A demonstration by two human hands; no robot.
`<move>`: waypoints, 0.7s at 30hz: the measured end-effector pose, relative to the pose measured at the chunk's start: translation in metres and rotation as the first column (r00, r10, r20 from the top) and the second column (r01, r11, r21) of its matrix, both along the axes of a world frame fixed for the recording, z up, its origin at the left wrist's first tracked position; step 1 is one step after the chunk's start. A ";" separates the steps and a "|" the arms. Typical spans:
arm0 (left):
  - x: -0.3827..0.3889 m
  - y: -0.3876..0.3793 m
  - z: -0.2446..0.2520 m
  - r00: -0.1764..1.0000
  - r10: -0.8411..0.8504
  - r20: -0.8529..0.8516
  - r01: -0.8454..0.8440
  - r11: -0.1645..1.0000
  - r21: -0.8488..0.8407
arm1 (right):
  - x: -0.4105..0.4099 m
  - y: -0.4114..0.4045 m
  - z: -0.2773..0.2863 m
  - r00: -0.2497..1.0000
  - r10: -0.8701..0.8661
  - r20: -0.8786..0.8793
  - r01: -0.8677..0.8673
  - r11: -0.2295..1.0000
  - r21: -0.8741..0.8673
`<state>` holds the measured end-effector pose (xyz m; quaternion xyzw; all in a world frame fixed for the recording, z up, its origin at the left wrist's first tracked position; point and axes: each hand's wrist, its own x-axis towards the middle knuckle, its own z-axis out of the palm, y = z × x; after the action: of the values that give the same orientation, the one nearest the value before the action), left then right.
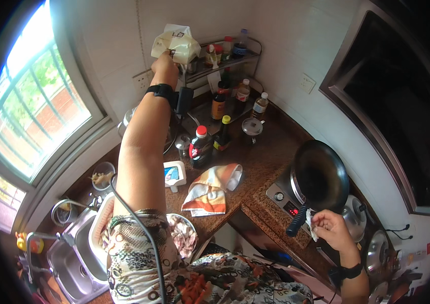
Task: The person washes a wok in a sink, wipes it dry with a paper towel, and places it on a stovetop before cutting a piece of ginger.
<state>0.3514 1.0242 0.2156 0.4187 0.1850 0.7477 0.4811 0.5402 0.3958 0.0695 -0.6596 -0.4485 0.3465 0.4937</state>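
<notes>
My left hand point(165, 65) reaches up the wall against the lower part of a pale, translucent plastic tissue pack point(177, 41) that bears writing. Its fingertips are hidden at the pack, so their grip does not show. Between the fingers and thumb of my right hand point(330, 229) is a crumpled white paper tissue point(309, 223). That hand is just beside the black handle point(298, 220) of a dark wok point(321, 176), which sits tilted over a lit cooktop point(281, 195).
An orange-and-white cloth point(209, 192) lies on the brown stone counter point(272, 152). Around it stand a red-capped sauce bottle point(201, 148), a lidded glass jar point(252, 128) and a bowl of raw meat point(181, 233). A metal rack point(222, 66) holds several bottles; a steel sink point(68, 262) is at left.
</notes>
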 end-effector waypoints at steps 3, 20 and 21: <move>0.039 -0.010 0.015 0.941 -0.175 0.289 0.258 0.924 -0.283 | -0.008 -0.014 0.000 0.990 -0.138 -0.006 0.138 0.990 -0.042; 0.060 0.037 -0.029 0.983 0.006 -0.181 -0.079 0.914 -0.399 | -0.012 -0.007 0.035 0.977 -0.210 -0.042 0.208 0.977 -0.048; 0.046 0.044 -0.031 0.986 0.005 -0.169 -0.072 0.916 -0.395 | -0.011 -0.001 0.036 0.985 -0.168 -0.039 0.167 0.985 -0.035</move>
<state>0.3972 1.0684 0.1848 0.3680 0.3810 0.6663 0.5248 0.5294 0.3951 0.1054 -0.6951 -0.3755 0.3246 0.5201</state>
